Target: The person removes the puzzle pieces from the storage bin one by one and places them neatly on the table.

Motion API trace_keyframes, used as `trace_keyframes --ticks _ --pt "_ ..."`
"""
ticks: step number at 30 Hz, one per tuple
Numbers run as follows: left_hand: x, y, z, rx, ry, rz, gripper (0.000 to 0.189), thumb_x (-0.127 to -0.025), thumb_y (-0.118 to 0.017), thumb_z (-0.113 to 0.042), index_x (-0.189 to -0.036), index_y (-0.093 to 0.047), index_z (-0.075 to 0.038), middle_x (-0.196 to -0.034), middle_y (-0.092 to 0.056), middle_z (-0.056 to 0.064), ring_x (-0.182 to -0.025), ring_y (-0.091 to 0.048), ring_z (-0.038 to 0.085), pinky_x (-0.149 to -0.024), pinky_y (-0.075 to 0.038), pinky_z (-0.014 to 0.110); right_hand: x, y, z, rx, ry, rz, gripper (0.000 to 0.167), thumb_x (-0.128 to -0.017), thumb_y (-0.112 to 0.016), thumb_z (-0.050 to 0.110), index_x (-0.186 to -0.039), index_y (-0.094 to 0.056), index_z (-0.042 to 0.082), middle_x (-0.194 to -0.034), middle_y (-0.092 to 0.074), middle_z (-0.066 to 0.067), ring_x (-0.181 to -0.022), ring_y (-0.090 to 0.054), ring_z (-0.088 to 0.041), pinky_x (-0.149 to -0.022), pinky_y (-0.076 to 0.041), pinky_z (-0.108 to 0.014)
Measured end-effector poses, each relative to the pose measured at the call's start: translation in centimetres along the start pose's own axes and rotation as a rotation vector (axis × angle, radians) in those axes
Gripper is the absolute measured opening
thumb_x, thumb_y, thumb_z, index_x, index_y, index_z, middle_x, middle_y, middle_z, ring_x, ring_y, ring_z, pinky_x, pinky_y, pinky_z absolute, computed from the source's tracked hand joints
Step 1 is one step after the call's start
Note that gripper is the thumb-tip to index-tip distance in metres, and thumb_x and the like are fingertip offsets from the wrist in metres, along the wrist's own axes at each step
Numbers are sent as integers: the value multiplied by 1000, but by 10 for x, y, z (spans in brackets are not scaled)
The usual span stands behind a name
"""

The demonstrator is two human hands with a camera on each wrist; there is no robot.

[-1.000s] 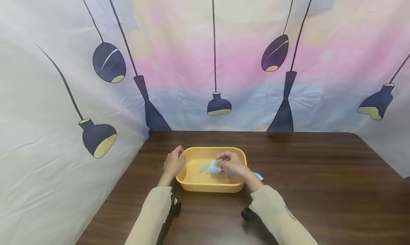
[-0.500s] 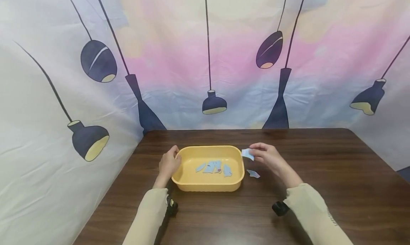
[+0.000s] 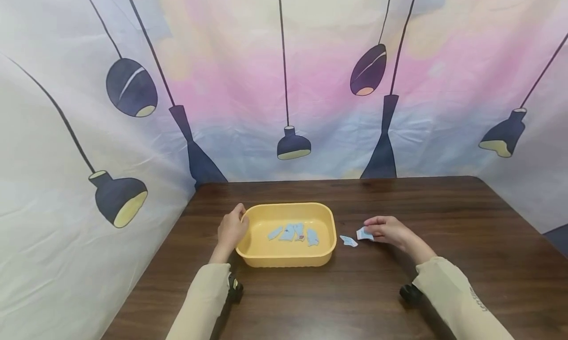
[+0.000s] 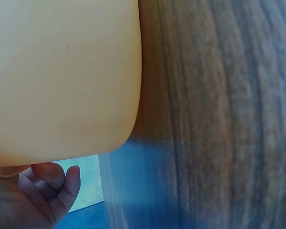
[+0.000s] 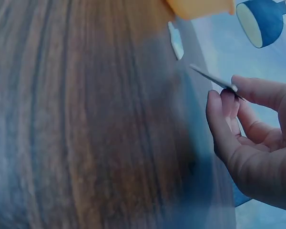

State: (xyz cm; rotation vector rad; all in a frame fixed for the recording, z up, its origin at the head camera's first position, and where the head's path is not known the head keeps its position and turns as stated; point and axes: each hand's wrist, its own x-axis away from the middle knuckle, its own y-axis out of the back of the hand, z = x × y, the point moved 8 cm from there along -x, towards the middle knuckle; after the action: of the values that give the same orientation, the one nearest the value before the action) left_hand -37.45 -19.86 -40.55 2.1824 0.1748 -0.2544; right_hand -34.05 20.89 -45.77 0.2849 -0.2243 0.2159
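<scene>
A yellow plastic basin stands on the table, with several flat, irregular light-blue pieces lying on its floor. My left hand grips the basin's left rim; in the left wrist view the outer wall hides part of that hand. Right of the basin, my right hand pinches another flat light-blue piece between thumb and fingers, low over the table. In the right wrist view this piece appears edge-on and tilted. A second loose piece lies on the wood between basin and right hand.
The dark brown wooden table reaches back to a cloth backdrop printed with hanging lamps. Black wrist cameras are strapped under both light sleeves.
My right hand has come out of the basin with a light-blue piece and moved right, then down toward the table. My left hand keeps its grip on the basin rim.
</scene>
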Motion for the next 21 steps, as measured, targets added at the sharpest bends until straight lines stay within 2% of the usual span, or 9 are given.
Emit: trace_keyframes --ticks 4,12,16,21 --pt "3 -3 3 6 9 -1 11 -90 -52 -11 -99 -57 -7 -66 -51 4 -55 -43 17 -50 -30 28 2 -1 -6 80 -14 -4 36 -93 -59 9 -120 -54 -14 -108 -62 -15 -89 -59 -13 -84 -56 -33" --pt "1 -1 2 3 -17 -21 9 -89 -53 -10 -97 -56 -7 -64 -48 3 -54 -42 17 -48 -30 28 3 8 -3 232 -5 -101 25 -91 -63 9 -106 -62 -11 -91 -63 -10 -80 -59 -15 -74 -57 -32" --pt "0 0 1 6 -25 -26 8 -90 -53 -9 -96 -56 -6 -63 -47 3 -53 -40 17 -47 -29 28 3 9 -2 283 13 -114 23 -89 -63 9 -101 -63 -10 -81 -61 -5 -73 -56 -14 -65 -54 -28" --pt "0 -1 0 7 -19 -21 9 -89 -53 -9 -97 -57 -6 -64 -47 4 -54 -41 17 -48 -30 29 5 8 1 326 42 -131 25 -90 -63 10 -105 -62 -10 -87 -62 -10 -75 -57 -16 -64 -51 -27"
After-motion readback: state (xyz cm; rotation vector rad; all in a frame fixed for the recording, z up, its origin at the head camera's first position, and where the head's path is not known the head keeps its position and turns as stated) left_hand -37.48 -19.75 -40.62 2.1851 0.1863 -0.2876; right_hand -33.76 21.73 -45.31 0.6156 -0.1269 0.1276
